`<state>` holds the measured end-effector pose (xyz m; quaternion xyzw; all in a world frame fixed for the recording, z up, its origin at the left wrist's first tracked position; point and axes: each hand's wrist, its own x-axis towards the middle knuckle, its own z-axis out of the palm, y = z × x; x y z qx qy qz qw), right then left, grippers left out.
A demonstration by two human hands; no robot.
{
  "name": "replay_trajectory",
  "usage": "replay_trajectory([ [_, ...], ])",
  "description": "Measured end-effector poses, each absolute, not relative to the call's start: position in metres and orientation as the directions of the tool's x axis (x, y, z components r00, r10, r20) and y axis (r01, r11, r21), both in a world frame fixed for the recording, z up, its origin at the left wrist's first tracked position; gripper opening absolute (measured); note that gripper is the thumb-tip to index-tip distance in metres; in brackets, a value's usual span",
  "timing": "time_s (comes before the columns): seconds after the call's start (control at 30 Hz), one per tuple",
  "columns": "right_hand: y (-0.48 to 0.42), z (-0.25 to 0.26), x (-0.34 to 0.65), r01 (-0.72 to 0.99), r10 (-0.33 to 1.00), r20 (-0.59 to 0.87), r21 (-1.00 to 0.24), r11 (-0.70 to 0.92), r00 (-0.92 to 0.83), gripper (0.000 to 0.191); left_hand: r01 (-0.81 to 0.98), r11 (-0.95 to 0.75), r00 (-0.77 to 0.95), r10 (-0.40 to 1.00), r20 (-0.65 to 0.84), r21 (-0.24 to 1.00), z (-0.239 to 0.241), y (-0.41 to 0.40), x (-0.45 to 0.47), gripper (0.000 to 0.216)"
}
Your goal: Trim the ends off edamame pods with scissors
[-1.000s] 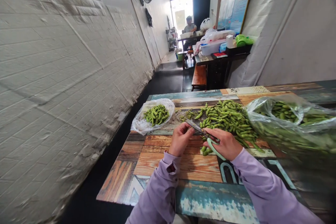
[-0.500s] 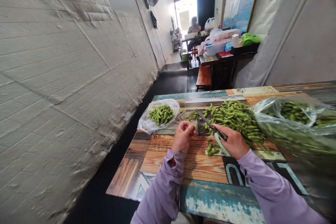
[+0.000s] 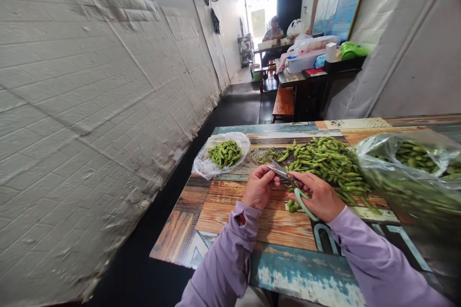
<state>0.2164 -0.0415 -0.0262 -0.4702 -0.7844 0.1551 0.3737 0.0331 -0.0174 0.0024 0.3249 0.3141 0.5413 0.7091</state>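
Note:
My right hand (image 3: 321,196) is closed round a pair of scissors (image 3: 303,202) with pale green handles, its blades apart and pointing left. My left hand (image 3: 260,186) pinches an edamame pod, mostly hidden by the fingers, right at the scissor tips. Beyond my right hand spreads a heap of green edamame pods (image 3: 324,160). Small trimmed bits (image 3: 268,155) lie just past my left hand. At the far left a clear plastic bag (image 3: 201,165) is spread open with pods (image 3: 225,153) in it.
A large clear bag (image 3: 382,172) full of pods stands at the right of the patchwork wooden table (image 3: 259,223). A white brick wall (image 3: 90,105) runs along the left. Farther back are a bench (image 3: 284,102), a cluttered table (image 3: 298,76) and a seated person (image 3: 273,33).
The scissors have come left and lower, their blades now at my left fingertips. They were pointing past the left hand before. The view has shifted slightly.

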Motion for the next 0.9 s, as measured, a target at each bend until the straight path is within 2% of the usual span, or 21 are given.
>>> replay_trajectory([
  [0.13,-0.0409,-0.0272,0.2181,0.608,0.854,0.436,-0.606,0.513,-0.285,0.052,-0.506,0.187,0.232,0.970,-0.076,0.842,0.0006,-0.0177,0.0349,0.028],
  [0.37,-0.0397,-0.0255,0.2199,0.644,0.830,0.470,-0.543,0.540,-0.300,0.056,-0.509,0.158,0.203,0.977,-0.061,0.846,0.0030,-0.0185,0.0354,0.033],
  [0.6,-0.0414,-0.0247,0.2193,0.628,0.859,0.411,-0.592,0.506,-0.305,0.052,-0.514,0.158,0.238,0.971,-0.037,0.843,0.0049,-0.0193,0.0355,0.032],
  [0.9,-0.0399,-0.0283,0.2202,0.623,0.844,0.450,-0.579,0.525,-0.292,0.050,-0.502,0.141,0.227,0.974,-0.028,0.853,0.0042,-0.0192,0.0354,0.031],
])
